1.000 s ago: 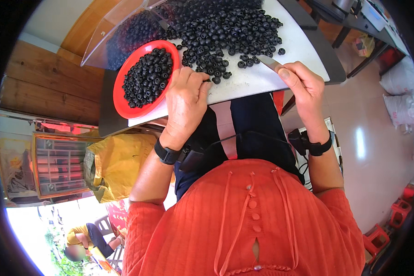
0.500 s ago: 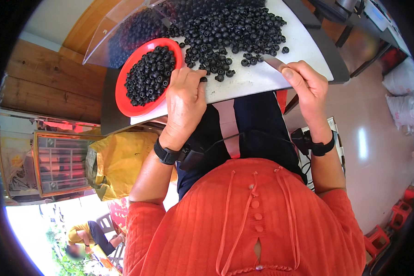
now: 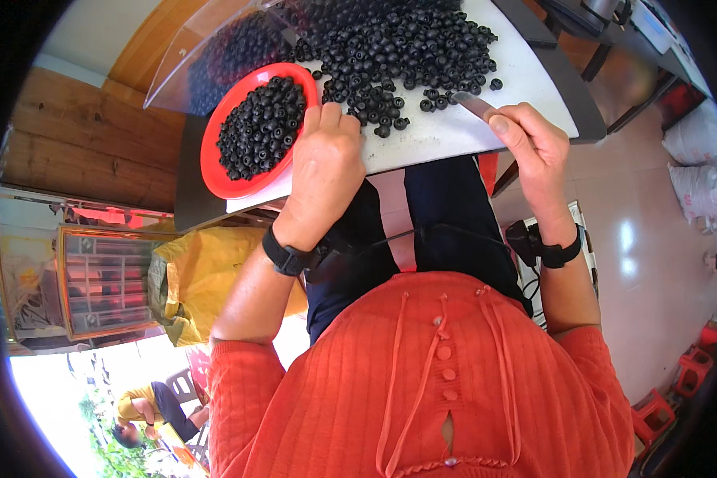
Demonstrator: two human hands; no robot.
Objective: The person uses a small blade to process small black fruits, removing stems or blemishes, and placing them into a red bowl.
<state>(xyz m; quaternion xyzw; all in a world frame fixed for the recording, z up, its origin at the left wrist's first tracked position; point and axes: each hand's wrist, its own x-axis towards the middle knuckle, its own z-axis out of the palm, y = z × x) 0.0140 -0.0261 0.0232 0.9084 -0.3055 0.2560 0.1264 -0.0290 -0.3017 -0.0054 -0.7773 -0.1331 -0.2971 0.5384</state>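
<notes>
My left hand [image 3: 327, 155] is at the right rim of a red plastic basin [image 3: 209, 159], its fingers curled down. Anything between its fingertips is hidden behind the hand. Heaped in the basin are small round black parts [image 3: 259, 127] with ring-like openings. Pinched between my right thumb and fingers [image 3: 531, 143] is a thin flat metal blade [image 3: 474, 104], its end pointing at a few loose black parts [image 3: 434, 100] on the white board [image 3: 526, 80]. A larger pile of the same black parts [image 3: 406, 48] covers the far side of the board.
A transparent panel [image 3: 185, 76] stands behind the basin at the far left. The dark table edge [image 3: 585, 111] runs along the right. A yellow bag [image 3: 207, 275] is left of my legs. Red stools [image 3: 653, 418] and white sacks [image 3: 693, 191] are on the right. Another person [image 3: 147, 406] sits at lower left.
My left hand has shifted slightly right and turned, back of the hand up. The black part seen at its fingertips before is out of sight. My right hand with the blade has barely moved.
</notes>
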